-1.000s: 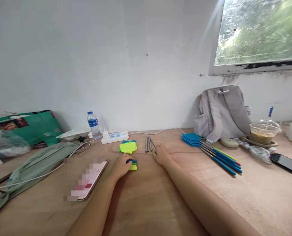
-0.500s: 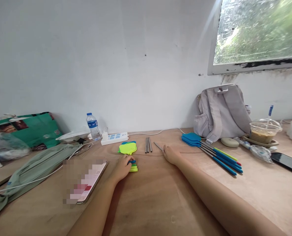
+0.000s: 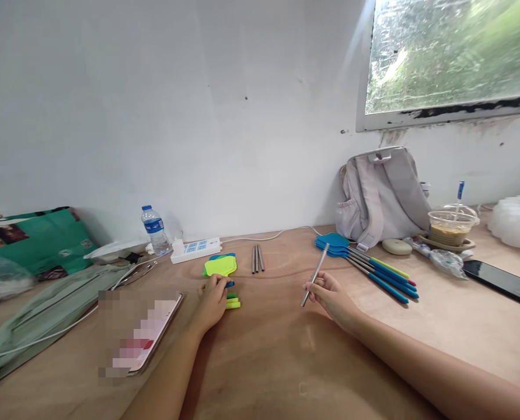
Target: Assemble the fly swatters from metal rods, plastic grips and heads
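Observation:
My right hand (image 3: 332, 296) is closed in a pinch on a thin silver metal rod (image 3: 316, 274), which tilts up off the table. My left hand (image 3: 212, 298) has its fingers curled over a short blue handle (image 3: 229, 284), mostly hidden by the hand. Beside it lie a green handle (image 3: 232, 296) and yellow-green handles (image 3: 233, 304). Just behind that hand is a yellow-green fly swatter head (image 3: 220, 266), with blue showing under it. Three more metal rods (image 3: 258, 259) lie side by side at the middle. Several blue-headed fly swatters (image 3: 332, 244) are stacked to the right.
A phone (image 3: 154, 335) lies left of my left arm, near a grey-green strap bag (image 3: 53, 306). Along the wall stand a water bottle (image 3: 155, 232), a white power strip (image 3: 195, 249) and a backpack (image 3: 384, 195). A drink cup (image 3: 450, 228) and dark phone (image 3: 502, 283) are at right.
My right hand has lifted the metal rod off the table and drawn it nearer, turning it more upright. My left hand stays by the handles. The view has swung slightly right.

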The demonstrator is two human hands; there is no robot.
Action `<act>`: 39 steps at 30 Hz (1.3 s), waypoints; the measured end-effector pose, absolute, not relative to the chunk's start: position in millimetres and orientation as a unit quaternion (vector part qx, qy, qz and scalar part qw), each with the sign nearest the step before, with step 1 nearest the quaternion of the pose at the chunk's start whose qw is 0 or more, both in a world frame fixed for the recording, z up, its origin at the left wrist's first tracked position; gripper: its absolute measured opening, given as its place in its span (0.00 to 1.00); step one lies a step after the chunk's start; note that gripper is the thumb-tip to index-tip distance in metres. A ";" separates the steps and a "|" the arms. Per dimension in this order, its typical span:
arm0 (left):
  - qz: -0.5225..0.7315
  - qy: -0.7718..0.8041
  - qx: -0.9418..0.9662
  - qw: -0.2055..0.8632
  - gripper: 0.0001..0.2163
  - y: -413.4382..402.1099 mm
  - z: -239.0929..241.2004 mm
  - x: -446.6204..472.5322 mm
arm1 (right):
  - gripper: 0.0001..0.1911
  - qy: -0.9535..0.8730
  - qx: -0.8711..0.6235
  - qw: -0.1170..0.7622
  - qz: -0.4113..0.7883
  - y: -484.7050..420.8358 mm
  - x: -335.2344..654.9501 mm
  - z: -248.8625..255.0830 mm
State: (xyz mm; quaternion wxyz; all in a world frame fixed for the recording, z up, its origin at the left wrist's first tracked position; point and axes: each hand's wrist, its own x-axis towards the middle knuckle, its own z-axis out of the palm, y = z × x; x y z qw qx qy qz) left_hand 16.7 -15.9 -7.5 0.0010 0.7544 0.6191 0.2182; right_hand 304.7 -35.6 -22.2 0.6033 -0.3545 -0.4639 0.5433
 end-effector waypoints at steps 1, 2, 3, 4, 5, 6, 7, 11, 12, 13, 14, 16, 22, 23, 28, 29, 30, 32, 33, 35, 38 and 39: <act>0.212 0.620 0.755 -0.001 0.15 -16.1 -7.2 17.3 | 0.19 -0.428 -0.345 0.619 0.560 -41.7 302.9 -19.4; 0.210 0.621 0.755 -0.005 0.16 -16.3 -6.4 18.1 | 0.20 -0.398 -0.340 0.632 0.572 -46.7 300.9 -16.5; 0.213 0.621 0.755 -0.012 0.16 -16.7 -5.2 19.1 | 0.20 -0.372 -0.337 0.641 0.580 -50.4 298.5 -14.1; 0.220 0.618 0.754 -0.023 0.16 -17.6 -3.4 20.7 | 0.19 -0.354 -0.333 0.648 0.586 -52.9 295.8 -12.5; 0.233 0.613 0.754 -0.034 0.17 -19.1 -1.3 23.3 | 0.18 -0.343 -0.331 0.654 0.588 -54.2 292.8 -11.8; 0.247 0.604 0.757 -0.042 0.17 -21.5 1.2 27.2 | 0.17 -0.338 -0.329 0.659 0.587 -54.7 289.5 -12.1; 0.261 0.591 0.762 -0.043 0.17 -24.7 3.7 32.7 | 0.16 -0.339 -0.326 0.663 0.582 -54.5 286.2 -13.1; 0.279 0.505 0.815 0.057 0.17 -44.1 9.2 71.5 | 0.15 -0.399 -0.313 0.672 0.540 -52.9 275.7 -17.1; 0.287 0.483 0.821 0.099 0.17 -49.1 8.9 84.2 | 0.15 -0.416 -0.308 0.677 0.524 -53.3 275.0 -16.5; 0.302 0.463 0.821 0.142 0.17 -53.3 8.1 97.0 | 0.14 -0.430 -0.304 0.684 0.504 -53.9 275.5 -14.9; 0.328 0.455 0.809 0.172 0.17 -56.5 7.1 109.3 | 0.14 -0.442 -0.303 0.694 0.482 -54.7 277.1 -12.7; 0.373 0.454 0.783 0.207 0.17 -59.7 5.7 129.7 | 0.13 -0.464 -0.306 0.709 0.434 -56.2 283.1 -7.1; 0.340 0.416 0.822 0.190 0.16 -60.6 12.7 136.5 | 0.12 -0.494 -0.306 0.722 0.376 -59.0 299.5 4.7; 0.321 0.412 0.834 0.180 0.16 -61.4 14.4 132.1 | 0.12 -0.494 -0.308 0.721 0.376 -60.2 299.6 5.5; 0.297 0.427 0.840 0.155 0.16 -65.5 20.8 116.6 | 0.12 -0.525 -0.322 0.696 0.370 -67.6 292.9 5.8; 0.293 0.424 0.843 0.152 0.16 -65.9 21.8 116.0 | 0.12 -0.530 -0.322 0.691 0.373 -68.1 291.8 5.4; 0.289 0.419 0.848 0.148 0.16 -66.2 22.8 116.1 | 0.12 -0.532 -0.321 0.687 0.376 -68.1 291.1 4.7; 0.283 0.411 0.856 0.138 0.16 -66.4 24.7 116.8 | 0.13 -0.534 -0.318 0.684 0.383 -66.6 291.0 3.3; 0.279 0.409 0.859 0.134 0.16 -66.4 25.3 117.1 | 0.13 -0.534 -0.317 0.682 0.387 -65.5 291.4 2.6; 0.274 0.406 0.863 0.124 0.15 -66.4 25.8 117.1 | 0.13 -0.533 -0.313 0.677 0.399 -63.8 292.4 1.4; 0.272 0.411 0.862 0.119 0.14 -67.0 24.4 116.8 | 0.14 -0.556 -0.304 0.635 0.443 -63.8 293.2 0.0; 0.274 0.419 0.858 0.114 0.14 -67.5 23.7 117.1 | 0.15 -0.568 -0.296 0.609 0.468 -64.4 293.2 -0.5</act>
